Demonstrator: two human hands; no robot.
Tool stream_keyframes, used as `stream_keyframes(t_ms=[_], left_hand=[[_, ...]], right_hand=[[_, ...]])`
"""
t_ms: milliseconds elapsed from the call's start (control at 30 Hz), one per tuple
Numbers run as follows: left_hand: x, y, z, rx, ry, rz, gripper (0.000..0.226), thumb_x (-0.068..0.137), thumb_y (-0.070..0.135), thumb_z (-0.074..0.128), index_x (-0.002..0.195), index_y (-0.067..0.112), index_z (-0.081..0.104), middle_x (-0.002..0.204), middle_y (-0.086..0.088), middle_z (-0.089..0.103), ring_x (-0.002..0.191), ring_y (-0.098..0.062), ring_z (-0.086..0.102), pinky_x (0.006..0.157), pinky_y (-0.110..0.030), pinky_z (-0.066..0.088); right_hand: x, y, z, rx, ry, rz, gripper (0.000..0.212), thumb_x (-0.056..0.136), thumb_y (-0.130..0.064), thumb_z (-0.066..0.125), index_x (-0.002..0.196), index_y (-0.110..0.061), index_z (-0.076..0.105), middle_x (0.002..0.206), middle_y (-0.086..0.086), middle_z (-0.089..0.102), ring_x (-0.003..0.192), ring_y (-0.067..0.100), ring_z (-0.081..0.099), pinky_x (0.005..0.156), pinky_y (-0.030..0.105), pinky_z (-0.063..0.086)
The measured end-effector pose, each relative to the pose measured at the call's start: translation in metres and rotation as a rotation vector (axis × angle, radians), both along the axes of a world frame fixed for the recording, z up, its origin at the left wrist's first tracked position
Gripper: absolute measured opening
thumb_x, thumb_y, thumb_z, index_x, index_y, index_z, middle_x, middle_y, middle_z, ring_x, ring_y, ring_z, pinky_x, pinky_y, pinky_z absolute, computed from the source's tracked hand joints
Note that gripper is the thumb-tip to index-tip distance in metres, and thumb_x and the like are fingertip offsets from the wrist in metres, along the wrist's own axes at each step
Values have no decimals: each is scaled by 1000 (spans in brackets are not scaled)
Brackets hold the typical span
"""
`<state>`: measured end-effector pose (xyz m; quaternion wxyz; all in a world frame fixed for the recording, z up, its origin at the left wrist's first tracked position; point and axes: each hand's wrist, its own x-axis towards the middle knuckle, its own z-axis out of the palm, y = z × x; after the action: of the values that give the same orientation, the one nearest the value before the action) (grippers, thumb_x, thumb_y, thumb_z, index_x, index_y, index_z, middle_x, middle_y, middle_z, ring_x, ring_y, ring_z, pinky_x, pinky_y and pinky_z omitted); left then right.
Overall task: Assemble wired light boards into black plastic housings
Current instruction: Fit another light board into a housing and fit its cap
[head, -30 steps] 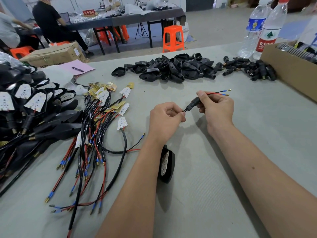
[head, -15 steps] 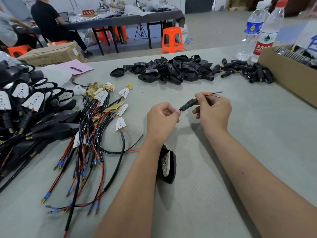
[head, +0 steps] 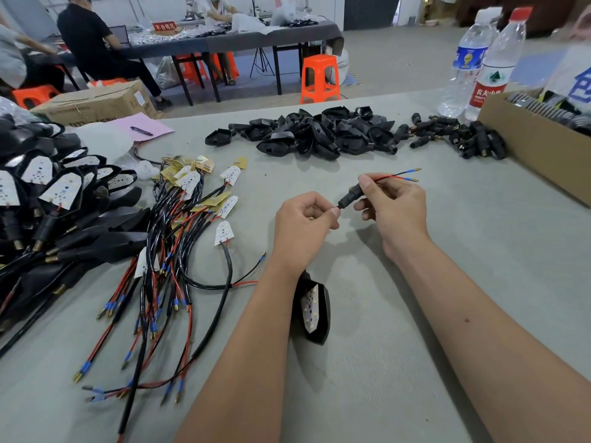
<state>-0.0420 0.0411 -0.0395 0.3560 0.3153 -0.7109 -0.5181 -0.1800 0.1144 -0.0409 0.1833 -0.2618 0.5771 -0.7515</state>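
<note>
Housing (head: 315, 310) lies on the grey table (head: 415, 282) — both hands' curled fingers pinch a black connector (head: 350, 197); orange stools behind.

A single wide-angle head camera looks forward and down across a grey table (head: 415, 362) — both forearms reach in from the bottom edge, the left hand (head: 300, 225) and right hand (head: 393, 209) close below the lens. Beyond the table's far edge the view takes in a second table (head: 243, 43) across the room.

Two bottles (head: 479, 59), one pen (head: 141, 130), one cardboard tray (head: 540, 148), one orange stool (head: 319, 79), two hands (head: 302, 228) in view.
</note>
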Motion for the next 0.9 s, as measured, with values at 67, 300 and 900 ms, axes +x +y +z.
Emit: stream_keyframes(t_ms=[67,300,900], left_hand=[[1,-2,0,42,3,29,17,91,14,72,75,16,69,67,-1,73,45,-2,51,58,-27,38],[1,-1,3,106,8,34,17,92,16,71,75,15,69,69,-1,74,42,-9,44,47,-20,36],[5,-5,4,141,73,70,20,93,9,67,74,10,66,59,1,63,44,-10,40,46,-19,33]], right_hand=[[-1,1,2,-16,-26,58,10,98,-14,69,93,-10,76,86,10,78,57,18,64,49,24,48],[-2,-1,-2,29,6,-32,14,98,-14,68,88,-9,78,75,4,75,57,16,63,50,24,49],[-1,-1,-2,-19,59,100,13,99,-14,68,93,-10,78,86,7,76,69,14,67,57,23,53]])
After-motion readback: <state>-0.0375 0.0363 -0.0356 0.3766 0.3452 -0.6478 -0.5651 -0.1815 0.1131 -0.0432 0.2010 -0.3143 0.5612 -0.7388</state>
